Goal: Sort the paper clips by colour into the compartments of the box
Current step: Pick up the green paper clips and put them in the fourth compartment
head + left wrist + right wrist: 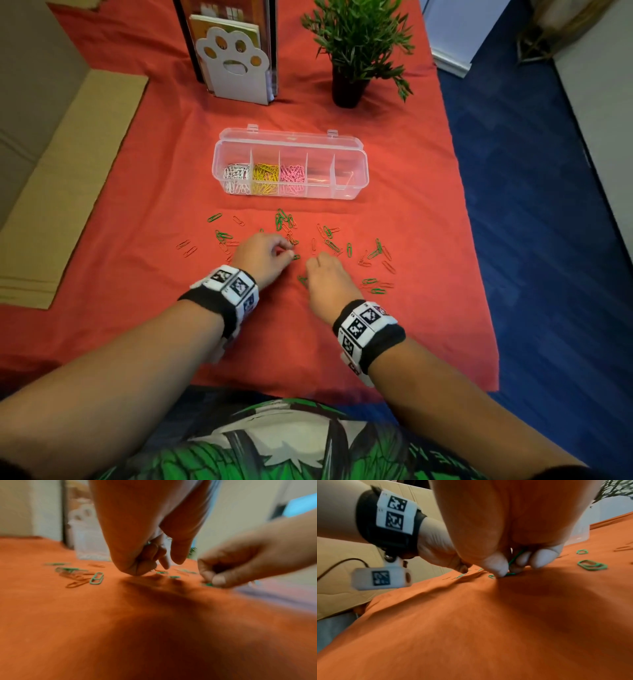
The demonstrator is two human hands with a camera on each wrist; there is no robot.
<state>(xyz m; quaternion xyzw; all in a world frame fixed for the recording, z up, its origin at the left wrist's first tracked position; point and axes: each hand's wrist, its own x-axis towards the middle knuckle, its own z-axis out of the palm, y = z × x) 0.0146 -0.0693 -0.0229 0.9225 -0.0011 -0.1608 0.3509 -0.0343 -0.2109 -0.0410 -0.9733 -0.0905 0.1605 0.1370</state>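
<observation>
A clear box [356,186] with five compartments stands open on the red cloth; white, yellow and pink clips fill its three left compartments. Green paper clips [281,219] and red paper clips [186,248] lie scattered in front of it. My left hand [289,253] is curled low over the pile, thumb and forefinger [178,555] pointing down, with small clips tucked in its curled fingers; their colour is unclear. Just to its right, my right hand [510,566] pinches green clips [516,559] against the cloth. The left wrist view also shows the right hand [212,580].
A white paw-shaped book holder [236,65] and a potted plant [349,51] stand behind the box. Flat cardboard [68,171] lies at the left. The cloth's right edge [472,240] drops to blue floor.
</observation>
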